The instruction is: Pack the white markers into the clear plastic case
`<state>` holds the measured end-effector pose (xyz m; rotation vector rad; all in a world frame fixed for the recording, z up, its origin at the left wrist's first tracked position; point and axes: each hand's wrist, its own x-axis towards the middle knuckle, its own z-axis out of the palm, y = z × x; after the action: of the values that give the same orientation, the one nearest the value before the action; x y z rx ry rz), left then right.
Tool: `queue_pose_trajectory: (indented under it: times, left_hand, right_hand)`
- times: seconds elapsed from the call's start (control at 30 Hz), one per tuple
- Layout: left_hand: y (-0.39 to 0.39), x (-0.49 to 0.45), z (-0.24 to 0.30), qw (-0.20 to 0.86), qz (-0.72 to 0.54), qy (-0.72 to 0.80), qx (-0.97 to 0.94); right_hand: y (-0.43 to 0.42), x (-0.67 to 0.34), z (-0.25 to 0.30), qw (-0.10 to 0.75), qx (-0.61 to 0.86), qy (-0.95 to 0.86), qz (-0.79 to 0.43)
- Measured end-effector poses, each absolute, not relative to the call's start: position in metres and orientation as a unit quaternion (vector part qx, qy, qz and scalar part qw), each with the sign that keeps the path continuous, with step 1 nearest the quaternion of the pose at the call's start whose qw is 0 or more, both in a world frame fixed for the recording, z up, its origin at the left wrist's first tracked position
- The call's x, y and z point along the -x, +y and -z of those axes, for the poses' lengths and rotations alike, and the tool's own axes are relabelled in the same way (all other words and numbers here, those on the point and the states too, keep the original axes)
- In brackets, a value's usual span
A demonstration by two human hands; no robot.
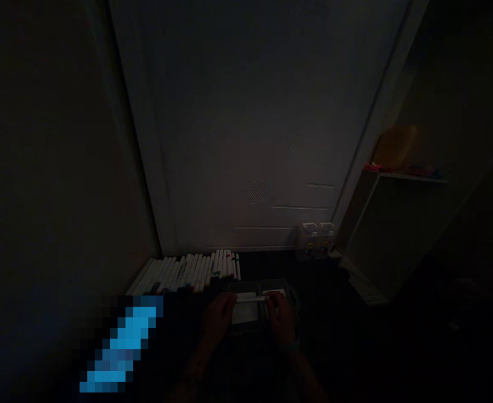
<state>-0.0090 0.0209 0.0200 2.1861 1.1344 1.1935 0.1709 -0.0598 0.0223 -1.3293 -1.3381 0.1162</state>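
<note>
A white marker lies level between my two hands, one end in each. My left hand is closed on its left end, and my right hand pinches its right end. Just under the marker is a clear plastic case with two compartments and pale paper-like pieces inside. Left of the case, a long row of white markers lies side by side, several showing coloured ends. The scene is very dark, so fine detail of the fingers is hard to see.
Two clear plastic containers with yellow labels stand at the back right by a pale panel. Farther right, a small shelf bears an orange object and pink bits. A pixelated blue patch covers something at lower left.
</note>
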Motion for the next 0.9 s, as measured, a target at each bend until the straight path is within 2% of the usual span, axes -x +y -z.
queue_pose_trajectory:
  times: [0.9]
  left_hand:
    - [0.0219,0.0076,-0.0172,0.189,-0.447,0.395,-0.781]
  right_hand:
    - [-0.062,-0.1718,-0.0255,0.556,0.563,-0.608,-0.067]
